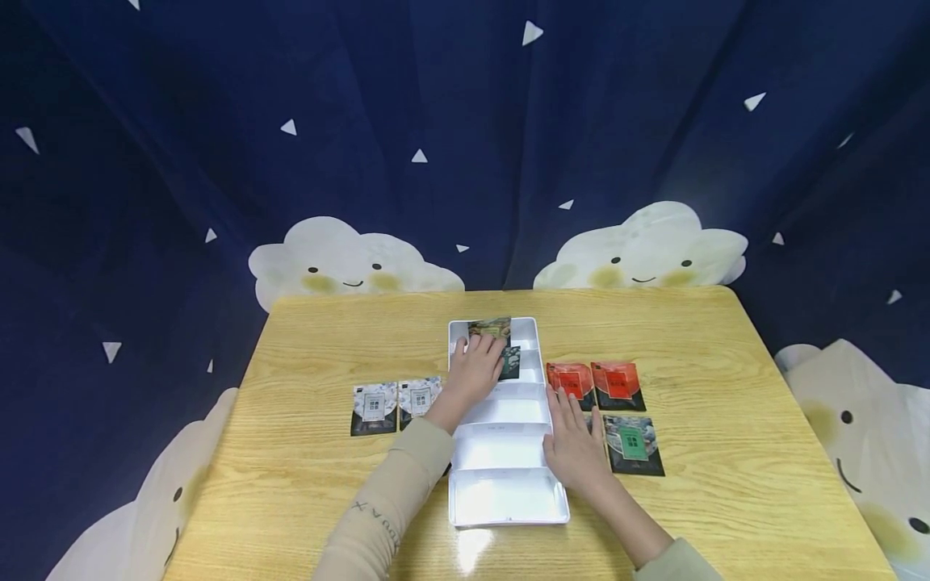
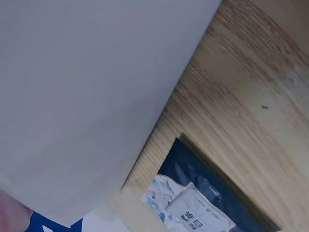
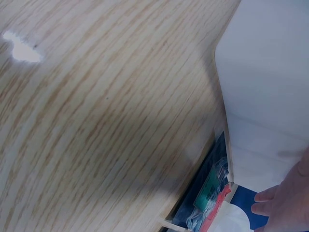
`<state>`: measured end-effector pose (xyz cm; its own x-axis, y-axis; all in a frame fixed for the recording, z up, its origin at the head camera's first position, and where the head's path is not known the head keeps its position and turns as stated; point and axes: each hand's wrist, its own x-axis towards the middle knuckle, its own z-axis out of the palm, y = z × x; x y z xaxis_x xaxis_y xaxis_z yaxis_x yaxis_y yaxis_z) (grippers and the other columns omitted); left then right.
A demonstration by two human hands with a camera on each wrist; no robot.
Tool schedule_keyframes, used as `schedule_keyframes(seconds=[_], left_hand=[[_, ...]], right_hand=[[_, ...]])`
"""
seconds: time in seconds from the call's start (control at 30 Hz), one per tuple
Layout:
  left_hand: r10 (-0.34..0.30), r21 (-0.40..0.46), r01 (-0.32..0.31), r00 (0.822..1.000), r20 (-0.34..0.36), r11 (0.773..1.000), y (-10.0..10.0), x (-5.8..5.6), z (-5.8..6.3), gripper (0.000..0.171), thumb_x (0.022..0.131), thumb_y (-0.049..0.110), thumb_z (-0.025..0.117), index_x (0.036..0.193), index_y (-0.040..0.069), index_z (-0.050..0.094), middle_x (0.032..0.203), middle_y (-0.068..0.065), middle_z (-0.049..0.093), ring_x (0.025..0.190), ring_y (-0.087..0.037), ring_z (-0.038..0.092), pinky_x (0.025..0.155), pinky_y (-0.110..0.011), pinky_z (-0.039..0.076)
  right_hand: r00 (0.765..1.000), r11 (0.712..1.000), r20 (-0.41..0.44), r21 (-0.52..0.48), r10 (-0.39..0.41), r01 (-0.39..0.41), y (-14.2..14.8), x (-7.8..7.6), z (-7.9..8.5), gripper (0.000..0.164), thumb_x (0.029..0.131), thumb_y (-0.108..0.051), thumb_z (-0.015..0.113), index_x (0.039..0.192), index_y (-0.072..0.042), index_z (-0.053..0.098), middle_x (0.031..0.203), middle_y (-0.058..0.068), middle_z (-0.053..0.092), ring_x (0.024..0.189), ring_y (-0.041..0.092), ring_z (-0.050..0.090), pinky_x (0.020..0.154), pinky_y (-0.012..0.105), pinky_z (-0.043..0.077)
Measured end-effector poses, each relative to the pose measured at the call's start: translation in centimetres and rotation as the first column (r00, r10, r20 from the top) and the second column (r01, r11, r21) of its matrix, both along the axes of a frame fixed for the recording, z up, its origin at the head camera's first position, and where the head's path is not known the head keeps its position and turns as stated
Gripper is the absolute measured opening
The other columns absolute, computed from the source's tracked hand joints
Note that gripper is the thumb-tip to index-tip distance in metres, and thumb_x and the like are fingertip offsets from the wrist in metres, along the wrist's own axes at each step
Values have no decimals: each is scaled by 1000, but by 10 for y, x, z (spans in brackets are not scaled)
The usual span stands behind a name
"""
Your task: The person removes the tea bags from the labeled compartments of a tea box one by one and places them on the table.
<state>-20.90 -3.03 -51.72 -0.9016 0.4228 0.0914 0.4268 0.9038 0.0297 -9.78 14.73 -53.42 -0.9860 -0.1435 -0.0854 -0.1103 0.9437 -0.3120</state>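
Observation:
A long white compartment box lies lengthwise in front of me. My left hand is over its far compartments, fingers bent over a dark green patterned sachet that it holds; the hand hides much of it. Just beyond the fingertips another sachet with a greenish label sits in the farthest compartment. My right hand rests along the box's right side with fingers extended, partly covering a sachet beneath it. The left wrist view shows mainly the box's outer wall; in the right wrist view the right hand lies against that wall.
Two white-and-black sachets lie left of the box, one partly behind the left forearm. To the right lie two red sachets and, nearer, a green-labelled sachet. A dark blue curtain hangs behind the wooden table.

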Motion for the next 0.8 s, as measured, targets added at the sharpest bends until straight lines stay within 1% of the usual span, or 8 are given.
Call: schedule_keyframes(seconds=[0.23, 0.47, 0.57, 0.67, 0.8], left_hand=[[-14, -20, 13, 999, -39, 1000, 7, 1, -3, 30, 96, 32, 41, 124, 22, 44, 118, 3, 47, 112, -17, 41, 100, -40, 28], [-28, -39, 25, 998, -63, 999, 9, 4, -7, 26, 96, 31, 43, 119, 22, 47, 114, 3, 48, 107, -16, 43, 98, -39, 29], [-24, -43, 22, 998, -50, 999, 9, 6, -8, 26, 96, 30, 43, 120, 21, 47, 118, 2, 48, 110, -17, 43, 99, -40, 30], [-17, -50, 17, 1000, -16, 999, 10, 6, -7, 29, 95, 28, 45, 123, 20, 46, 124, 1, 47, 116, -17, 41, 102, -41, 28], [-14, -64, 16, 1000, 24, 998, 11, 8, -5, 34, 94, 19, 48, 128, 18, 45, 130, 0, 45, 122, -19, 37, 105, -42, 25]], right_hand=[[1000, 1000, -11, -7, -2, 2, 0, 1, 1, 71, 87, -22, 49, 147, -7, 14, 148, 20, 22, 135, 39, 18, 105, 61, 0], [1000, 1000, -11, 0, -1, 1, -1, 1, 1, 71, 88, -23, 49, 147, -7, 13, 148, 20, 22, 135, 38, 19, 105, 61, 1], [1000, 1000, -18, 2, 2, -1, 0, 1, 0, 70, 88, -23, 48, 147, -7, 14, 148, 20, 22, 135, 38, 19, 105, 61, 2], [1000, 1000, -22, 2, 3, -3, 1, 1, 0, 70, 88, -23, 48, 147, -7, 13, 148, 20, 22, 135, 38, 19, 105, 61, 2], [1000, 1000, -28, -2, 3, -3, 1, 1, -1, 70, 88, -22, 48, 147, -8, 13, 148, 20, 22, 135, 38, 18, 105, 61, 1]])
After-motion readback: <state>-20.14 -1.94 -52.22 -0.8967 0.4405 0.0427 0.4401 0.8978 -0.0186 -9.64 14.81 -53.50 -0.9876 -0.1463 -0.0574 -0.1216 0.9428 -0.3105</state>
